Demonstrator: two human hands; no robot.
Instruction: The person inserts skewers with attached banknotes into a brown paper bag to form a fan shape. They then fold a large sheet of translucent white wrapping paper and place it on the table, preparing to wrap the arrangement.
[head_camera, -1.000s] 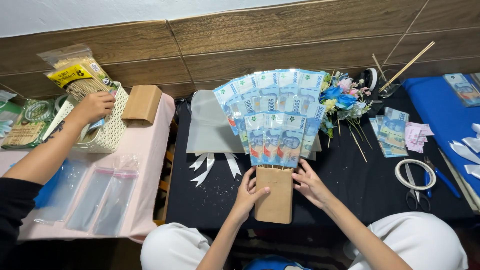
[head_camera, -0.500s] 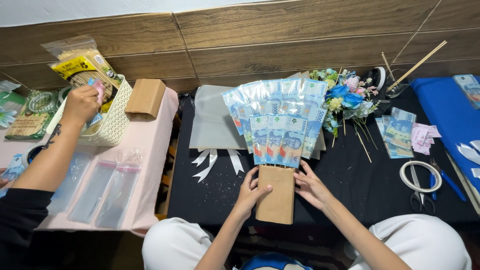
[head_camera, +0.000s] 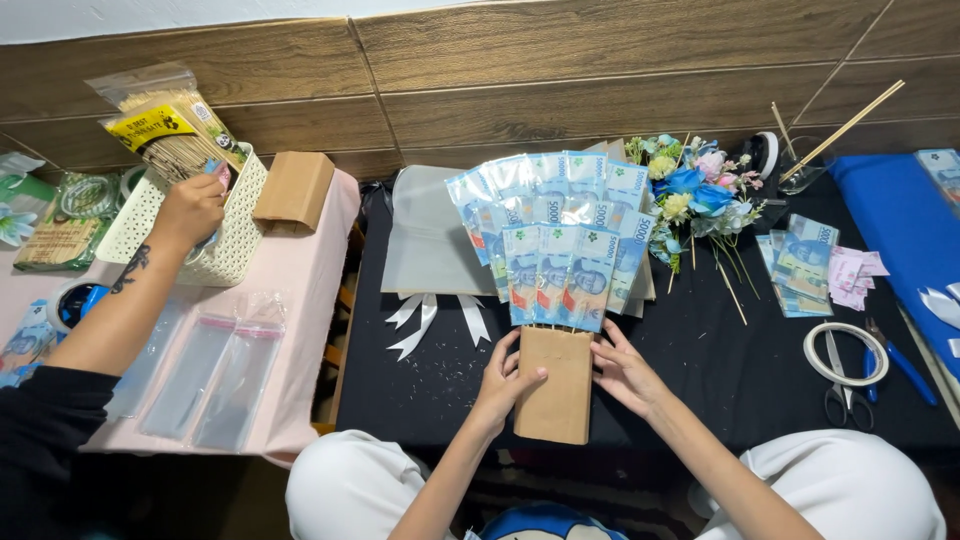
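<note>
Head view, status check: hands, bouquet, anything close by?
Left hand and right hand both grip the brown paper base. Banknote fan spread above it, flat on the black table. Co-worker's hand apart, at the white basket.

Yellow-labelled skewer packet (head_camera: 165, 125) in white basket (head_camera: 235, 245)

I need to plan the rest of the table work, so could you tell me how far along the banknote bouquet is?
Done: blue banknotes are fanned in tiers on sticks above the brown paper block. In hand: the left hand and right hand press on the block's two sides. Left, it seems: the artificial flowers, white ribbon bow and a few loose banknotes lie unused on the black table.
</note>
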